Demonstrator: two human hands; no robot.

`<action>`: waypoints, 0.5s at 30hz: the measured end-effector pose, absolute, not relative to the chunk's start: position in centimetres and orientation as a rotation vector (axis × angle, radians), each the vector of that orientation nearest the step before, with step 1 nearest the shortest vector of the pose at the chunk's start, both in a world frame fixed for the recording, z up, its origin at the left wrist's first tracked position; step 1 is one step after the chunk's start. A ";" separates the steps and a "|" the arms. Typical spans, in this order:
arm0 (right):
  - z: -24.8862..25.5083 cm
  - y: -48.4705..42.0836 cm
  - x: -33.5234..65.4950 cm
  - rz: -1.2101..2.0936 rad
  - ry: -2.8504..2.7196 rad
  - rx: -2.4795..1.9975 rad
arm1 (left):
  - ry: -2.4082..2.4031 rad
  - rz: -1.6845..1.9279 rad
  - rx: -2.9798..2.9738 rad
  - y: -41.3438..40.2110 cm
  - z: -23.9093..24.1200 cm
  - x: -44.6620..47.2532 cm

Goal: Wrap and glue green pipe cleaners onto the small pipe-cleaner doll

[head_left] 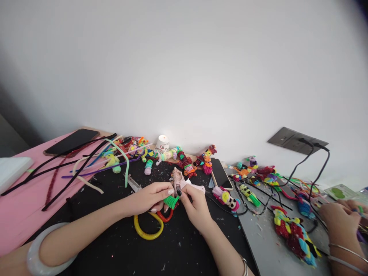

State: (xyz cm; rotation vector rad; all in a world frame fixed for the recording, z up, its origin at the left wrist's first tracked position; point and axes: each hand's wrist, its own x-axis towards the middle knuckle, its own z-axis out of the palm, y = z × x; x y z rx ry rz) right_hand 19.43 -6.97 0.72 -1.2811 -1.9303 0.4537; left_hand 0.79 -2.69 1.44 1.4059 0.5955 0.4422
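Note:
My left hand (pixel 156 196) is closed around a bright green pipe cleaner (pixel 170 202) wound into a tight coil. From the other side my right hand (pixel 195 205) pinches at the coil's free end, thumb against forefinger. A small dark tip (pixel 178 192) shows between the hands; what it belongs to is hard to make out. Just behind them lies a glue gun (pixel 198 186), pale and stained, partly covered by my fingers. Under my left hand rest scissors with a yellow handle loop (pixel 148 234) and a red one, their blades pointing to the back left.
Loose pipe cleaners (pixel 86 161) spread over a pink board (pixel 17 218) at left, near a dark phone (pixel 71 142). Finished pipe-cleaner figures (pixel 186 163) and a paper cup (pixel 163 143) line the wall. Another phone (pixel 221 174) lies right. A co-worker's hands (pixel 342 216) work at far right.

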 end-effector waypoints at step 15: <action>0.5 -6.6 19.8 0.523 -1.857 -1.391 | 0.463 0.284 1.309 -2.5 2.0 0.0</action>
